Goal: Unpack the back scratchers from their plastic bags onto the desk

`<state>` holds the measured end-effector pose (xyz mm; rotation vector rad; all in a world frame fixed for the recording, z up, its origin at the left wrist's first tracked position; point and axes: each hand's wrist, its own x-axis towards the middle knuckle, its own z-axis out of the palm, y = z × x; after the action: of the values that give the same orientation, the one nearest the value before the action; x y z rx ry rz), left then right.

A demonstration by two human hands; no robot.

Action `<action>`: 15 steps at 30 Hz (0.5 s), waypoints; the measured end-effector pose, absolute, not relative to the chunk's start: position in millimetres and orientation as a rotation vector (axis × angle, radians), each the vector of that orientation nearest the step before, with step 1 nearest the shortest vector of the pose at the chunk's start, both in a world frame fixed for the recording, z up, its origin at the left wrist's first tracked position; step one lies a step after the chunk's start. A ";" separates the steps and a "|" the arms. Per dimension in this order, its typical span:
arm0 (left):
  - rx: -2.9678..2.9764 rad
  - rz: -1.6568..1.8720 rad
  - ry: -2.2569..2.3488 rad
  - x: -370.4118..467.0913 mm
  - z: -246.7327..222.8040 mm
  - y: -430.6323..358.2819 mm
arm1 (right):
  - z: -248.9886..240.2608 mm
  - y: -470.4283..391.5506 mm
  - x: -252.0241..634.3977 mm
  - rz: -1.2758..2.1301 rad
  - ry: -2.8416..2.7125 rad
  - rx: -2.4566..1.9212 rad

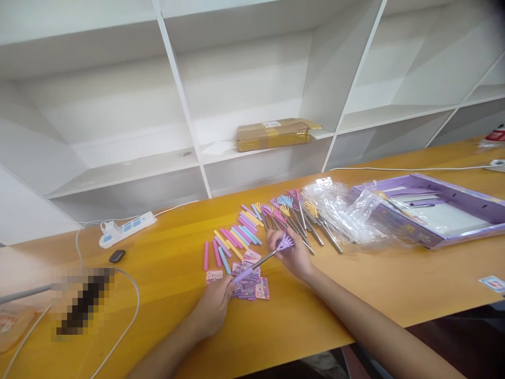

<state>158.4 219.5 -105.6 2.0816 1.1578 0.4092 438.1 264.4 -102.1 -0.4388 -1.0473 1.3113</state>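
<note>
Here's the purple back scratcher (pixel 265 259), up in front of the person, held above the desk (pixel 276 337) and slanting from handle to claw. The left hand (pixel 213 311) is closed around the purple handle; the right hand (pixel 296 258) has its fingers curled in at the purple claw end, with the metal rod spanning the space between.

Just below, a heap of small printed cards (pixel 261 288), pink and purple, their lettering too small to read. Beyond the left hand, loose coloured tubes (pixel 205 256) lie in rough rows: pink, yellow, blue, purple. And past the right hand, a bunch of other scratchers (pixel 298 216), claws in pink, blue, yellow and purple, rods pointing back toward the person!

Clear plastic bags (pixel 335 208) crumple beside them, up against a purple open box (pixel 465 238) whose outer side carries yellowish print, not legible from here. Far right, a bottle (pixel 496 136) shows a red label, wording unclear. Over left, a white power strip (pixel 132 225); behind, on the shelf (pixel 355 123), a taped brown parcel (pixel 272 138) wears a white label, its text too small to make out.
</note>
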 end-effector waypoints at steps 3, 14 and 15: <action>2.080 0.414 1.141 159.3 -107.4 218.2 | -110.9 259.4 425.0 1.346 -1.066 -0.391; 2.010 0.409 1.055 166.0 -104.8 202.7 | -118.9 249.9 408.3 1.473 -1.025 -0.418; 2.003 0.409 1.044 165.6 -103.0 201.5 | -117.3 250.5 409.6 1.496 -1.026 -0.433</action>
<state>165.6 201.5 -103.0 2.0028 1.0437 0.4093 409.6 250.5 -117.3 -0.4325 -1.0263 1.4961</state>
